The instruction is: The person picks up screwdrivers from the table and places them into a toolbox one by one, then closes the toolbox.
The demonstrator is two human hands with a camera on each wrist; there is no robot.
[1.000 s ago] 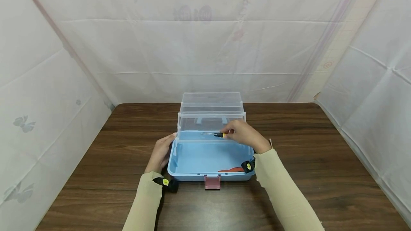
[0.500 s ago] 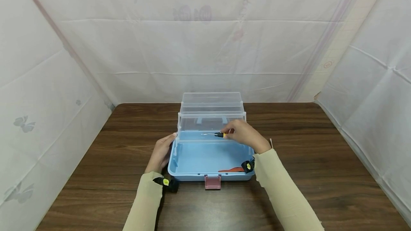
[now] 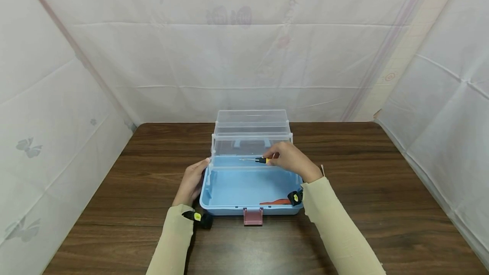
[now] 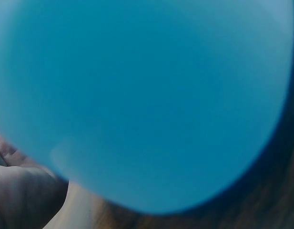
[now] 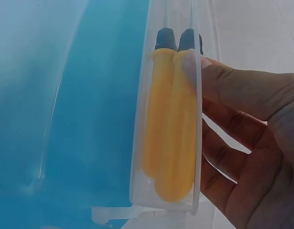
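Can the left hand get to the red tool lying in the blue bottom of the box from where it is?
Probably yes. The left hand rests on the box's left wall, the blue tub is open on top, and the red tool lies uncovered near the front right; only the right forearm crowds that corner.

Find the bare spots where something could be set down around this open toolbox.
Bare table lies right of the box, left of it, and along the near edge. The blue floor is open beside the red tool. The tray is crowded: right hand with screwdriver.

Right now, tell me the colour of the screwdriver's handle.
Yellow with a black collar; the screwdriver shows best in the right wrist view.
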